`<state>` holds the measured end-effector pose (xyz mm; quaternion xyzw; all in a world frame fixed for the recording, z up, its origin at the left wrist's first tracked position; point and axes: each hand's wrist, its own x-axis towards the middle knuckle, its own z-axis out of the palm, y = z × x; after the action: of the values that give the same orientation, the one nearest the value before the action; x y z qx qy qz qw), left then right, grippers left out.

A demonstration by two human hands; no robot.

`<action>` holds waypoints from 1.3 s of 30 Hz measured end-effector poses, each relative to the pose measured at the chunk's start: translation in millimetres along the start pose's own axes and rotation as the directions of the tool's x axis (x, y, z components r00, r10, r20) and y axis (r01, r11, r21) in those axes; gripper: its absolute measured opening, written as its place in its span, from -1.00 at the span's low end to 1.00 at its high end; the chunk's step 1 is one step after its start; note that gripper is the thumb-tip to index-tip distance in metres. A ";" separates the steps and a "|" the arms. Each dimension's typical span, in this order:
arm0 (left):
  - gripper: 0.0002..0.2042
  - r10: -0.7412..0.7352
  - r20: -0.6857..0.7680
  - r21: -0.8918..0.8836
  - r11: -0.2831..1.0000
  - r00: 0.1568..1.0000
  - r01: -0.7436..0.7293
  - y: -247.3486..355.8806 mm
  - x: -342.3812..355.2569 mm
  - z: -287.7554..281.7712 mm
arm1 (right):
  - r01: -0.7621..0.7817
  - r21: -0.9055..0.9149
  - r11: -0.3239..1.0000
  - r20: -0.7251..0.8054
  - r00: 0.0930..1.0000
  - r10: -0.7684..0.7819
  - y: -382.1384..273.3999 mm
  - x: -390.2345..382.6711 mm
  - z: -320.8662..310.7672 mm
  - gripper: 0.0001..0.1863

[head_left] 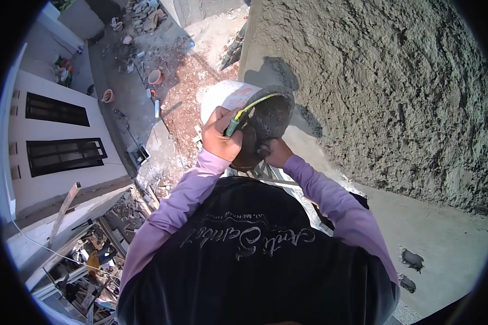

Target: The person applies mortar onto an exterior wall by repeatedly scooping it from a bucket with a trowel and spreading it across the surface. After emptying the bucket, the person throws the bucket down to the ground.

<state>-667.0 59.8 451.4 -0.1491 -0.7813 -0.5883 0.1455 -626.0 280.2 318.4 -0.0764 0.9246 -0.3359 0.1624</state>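
A whitish bucket (234,93) with a dark, dirty inside is in front of me, its mouth tipped toward me and to the right. My left hand (222,135) is closed round the green grip of the bucket's yellow handle (257,101). At the near side of the bucket's mouth, my right hand (278,153) is closed. A small dark knob shows at its fingers, but what it belongs to is hidden in the shaded inside. The rough, wet-looking grey plaster (385,97) on the wall lies to the right of the bucket.
Smooth grey plaster with two dark holes (412,260) lies at the lower right. Metal bars (276,177) show below the bucket. Far below on the left are pinkish buckets (155,77), rubble (143,16), a white building with dark windows (65,157), and a heap of scrap wood (92,271).
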 end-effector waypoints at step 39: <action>-0.70 -0.229 -0.765 0.211 0.794 0.602 0.570 -134.4 -128.8 -148.4 | 0.268 0.499 0.824 -0.672 0.720 0.173 -137.0 94.6 -404.8 -0.75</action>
<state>-596.0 -126.4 321.2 0.3080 -0.7872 -0.4259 0.3225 -852.4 393.5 675.4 0.0810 0.7723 -0.6012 -0.1887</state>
